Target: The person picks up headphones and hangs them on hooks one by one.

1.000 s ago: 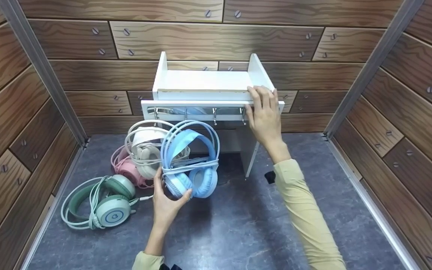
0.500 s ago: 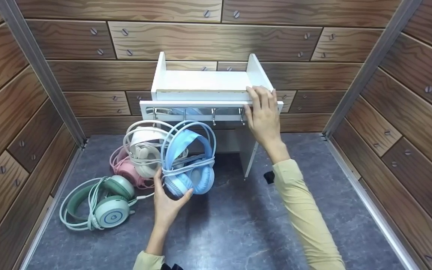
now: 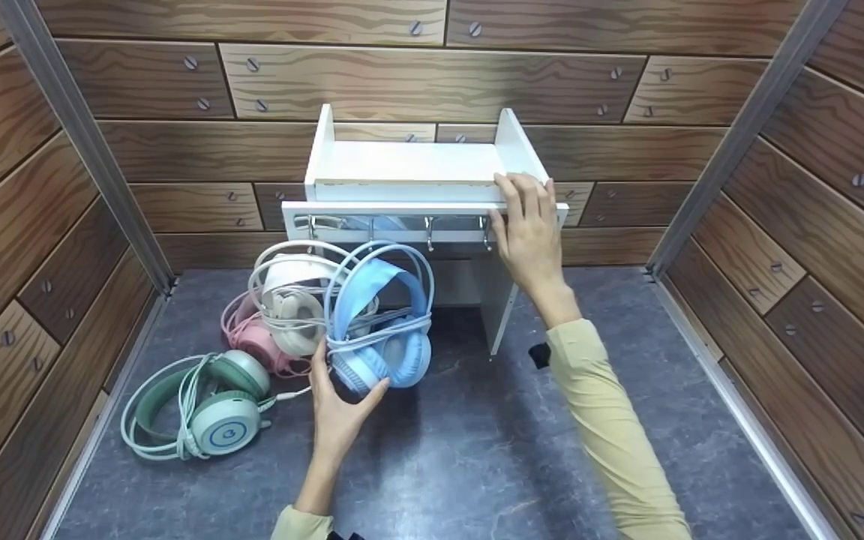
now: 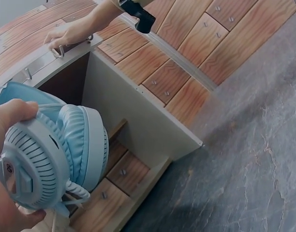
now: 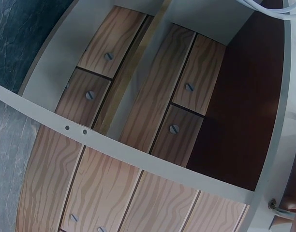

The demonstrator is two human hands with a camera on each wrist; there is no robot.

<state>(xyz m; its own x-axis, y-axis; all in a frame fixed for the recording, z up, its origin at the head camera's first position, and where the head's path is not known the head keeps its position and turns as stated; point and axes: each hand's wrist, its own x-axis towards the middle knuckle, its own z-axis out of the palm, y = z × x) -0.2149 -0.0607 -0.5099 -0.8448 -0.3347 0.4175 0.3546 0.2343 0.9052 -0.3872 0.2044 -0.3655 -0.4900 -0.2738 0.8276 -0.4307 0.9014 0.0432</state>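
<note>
My left hand (image 3: 340, 412) grips the lower left ear cup of the light blue headphones (image 3: 418, 360), whose cable is wrapped around them. In the left wrist view, thumb and fingers sit around the ribbed ear cup (image 4: 34, 159). The headphones' top arcs are just below the second hook; whether they touch it I cannot tell. My right hand (image 3: 533, 232) holds the right end of the white shelf (image 3: 409, 161), fingers over the top and thumb down the front of the hook rail (image 3: 394, 208). White headphones (image 3: 293, 274) are below the leftmost hook, partly behind the blue pair.
Pink headphones (image 3: 259, 341) lie behind the white pair. Green headphones (image 3: 229, 420) lie on the dark floor (image 3: 477, 465) at the left, their cable plug reaching toward my left hand. Several metal hooks (image 3: 430, 232) line the rail. Wood-patterned walls (image 3: 432, 82) enclose the space.
The blue headphones have shifted slightly left and turned a little, still gripped by my left hand. My right hand keeps its place on the shelf.
</note>
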